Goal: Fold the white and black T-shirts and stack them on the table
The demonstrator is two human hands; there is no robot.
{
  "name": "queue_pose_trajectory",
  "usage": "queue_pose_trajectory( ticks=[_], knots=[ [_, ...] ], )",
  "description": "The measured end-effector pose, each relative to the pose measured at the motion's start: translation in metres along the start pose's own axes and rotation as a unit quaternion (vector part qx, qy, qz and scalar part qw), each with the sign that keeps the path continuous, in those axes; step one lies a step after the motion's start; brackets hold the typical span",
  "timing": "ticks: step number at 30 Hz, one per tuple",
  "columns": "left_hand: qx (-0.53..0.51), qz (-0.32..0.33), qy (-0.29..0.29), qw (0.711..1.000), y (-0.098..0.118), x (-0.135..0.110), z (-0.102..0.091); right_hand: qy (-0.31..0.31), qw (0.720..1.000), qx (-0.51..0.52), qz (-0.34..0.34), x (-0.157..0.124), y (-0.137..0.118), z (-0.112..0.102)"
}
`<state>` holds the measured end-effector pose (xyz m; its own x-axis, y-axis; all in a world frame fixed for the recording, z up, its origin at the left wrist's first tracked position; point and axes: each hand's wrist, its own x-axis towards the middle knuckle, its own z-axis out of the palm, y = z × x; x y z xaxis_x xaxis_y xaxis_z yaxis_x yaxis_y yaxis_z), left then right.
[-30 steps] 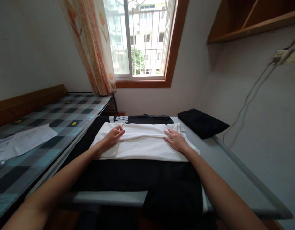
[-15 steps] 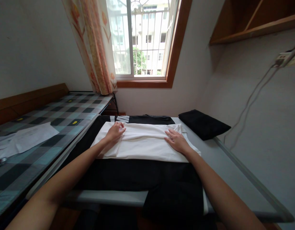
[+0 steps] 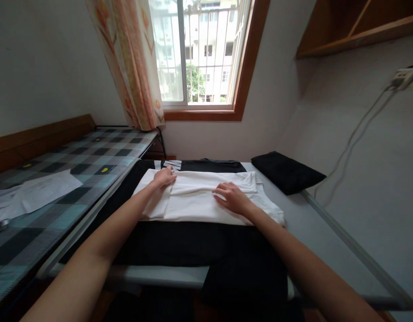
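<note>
A white shirt (image 3: 196, 208), folded into a long strip, lies across a spread black garment (image 3: 179, 243). My left hand (image 3: 164, 177) is at the far edge of the shirt, left of its middle, with fingers curled and closed on a bit of the white cloth. Flat against the shirt, right of its middle, rests my right hand (image 3: 230, 197), open with its fingers somewhat bent. The fold under the left palm is partly hidden.
A folded black cloth (image 3: 287, 172) lies at the back right of the grey-white board (image 3: 330, 241). To the left stands a bed with a checked cover (image 3: 122, 156), papers (image 3: 42, 192) on it. A wooden shelf (image 3: 387, 36) juts from the upper right.
My right hand has slid left across the shirt, away from its right end. My left hand has moved slightly, its fingers closing at the far edge. The shirt's right end shows more.
</note>
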<state>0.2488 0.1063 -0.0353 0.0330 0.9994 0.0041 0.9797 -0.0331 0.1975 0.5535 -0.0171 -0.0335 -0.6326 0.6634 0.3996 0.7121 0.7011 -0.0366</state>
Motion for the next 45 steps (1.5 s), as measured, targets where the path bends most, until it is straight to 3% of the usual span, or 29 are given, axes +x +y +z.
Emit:
queue_pose_trajectory(
  ticks=[7, 12, 20, 30, 38, 45],
  knots=[
    [-0.032, 0.017, 0.006, 0.999, -0.005, 0.0, -0.001, -0.062, 0.979, -0.018, -0.195, 0.066, -0.092, 0.018],
    [-0.049, 0.023, 0.021, 0.998, -0.004, -0.004, -0.004, -0.047, 0.972, -0.04, -0.227, 0.09, -0.125, 0.037],
    [-0.078, 0.027, 0.089, 0.993, -0.001, -0.008, 0.001, -0.031, 0.969, -0.028, -0.245, 0.089, -0.137, 0.056],
    [-0.14, 0.05, 0.165, 0.975, -0.011, 0.004, 0.011, -0.017, 0.973, 0.001, -0.229, 0.083, -0.134, 0.066],
    [-0.093, 0.027, 0.115, 0.989, -0.001, 0.0, 0.015, -0.033, 0.983, 0.03, -0.18, 0.08, -0.134, 0.068],
    [-0.025, 0.012, 0.066, 0.997, 0.013, -0.008, 0.003, -0.024, 0.989, 0.053, -0.135, 0.077, -0.134, 0.07]
  ],
)
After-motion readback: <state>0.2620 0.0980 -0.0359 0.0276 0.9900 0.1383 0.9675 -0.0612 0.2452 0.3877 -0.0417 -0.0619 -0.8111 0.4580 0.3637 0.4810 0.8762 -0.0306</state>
